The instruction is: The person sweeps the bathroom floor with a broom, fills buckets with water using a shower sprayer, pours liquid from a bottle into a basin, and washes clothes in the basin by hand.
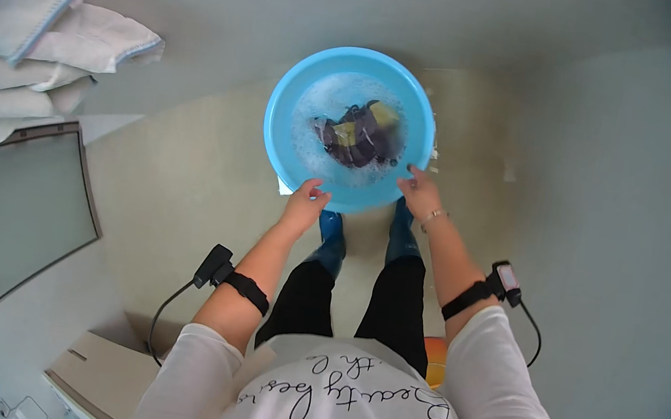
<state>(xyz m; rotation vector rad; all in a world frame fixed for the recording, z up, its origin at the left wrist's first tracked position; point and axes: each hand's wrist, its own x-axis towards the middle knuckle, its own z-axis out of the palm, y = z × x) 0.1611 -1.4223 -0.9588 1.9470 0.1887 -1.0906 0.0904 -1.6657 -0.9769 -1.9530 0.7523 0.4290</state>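
A round light-blue basin (283, 87) holds sudsy water with a dark, purplish cloth (361, 142) bunched in it; the cloth shows yellowish patches. Over the basin's near left rim is my left hand (306, 202), its fingers apart and nothing seen between them. At the near right rim my right hand (420, 193) has its fingers spread, with no object in it. Neither hand touches the cloth.
Blue boots (331, 240) stand just below the basin. Stacked white sacks (9, 83) are at the upper left, above a glass-topped surface (20, 203). A cream-coloured cabinet (103, 375) sits lower left. Something orange and yellow (435, 361) shows beside the right leg.
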